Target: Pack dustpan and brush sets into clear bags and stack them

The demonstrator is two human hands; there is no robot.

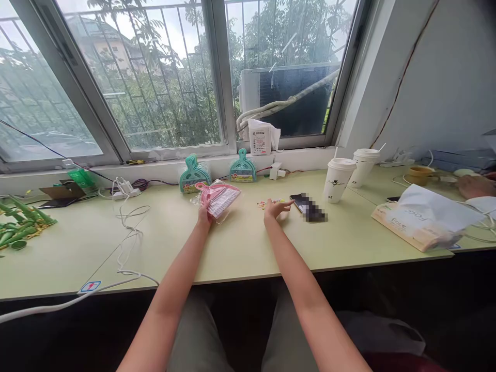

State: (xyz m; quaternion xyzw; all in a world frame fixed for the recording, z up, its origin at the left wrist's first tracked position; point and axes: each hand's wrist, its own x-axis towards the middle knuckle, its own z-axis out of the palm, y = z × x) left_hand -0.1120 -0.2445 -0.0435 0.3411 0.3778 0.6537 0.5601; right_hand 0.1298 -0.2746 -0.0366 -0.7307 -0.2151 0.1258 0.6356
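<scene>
My left hand (204,213) is closed around a pink dustpan and brush set (220,199) in clear plastic wrap, raised at a tilt over the table. My right hand (276,208) is low over the table, its fingers partly stretched toward a phone (308,207) whose screen is blurred out. Beside and partly under that hand lies a small pile of colourful paper bits, perhaps stickers (262,205). Against the sill stand a stack of wrapped green dustpan sets (194,174) and another green dustpan set (243,166).
Two white lidded cups (339,180) with straws and a tissue pack (411,219) stand to the right. White cables (129,232) cross the left side near a heap of green plastic pieces (23,225). Another person's hand (475,186) rests at far right.
</scene>
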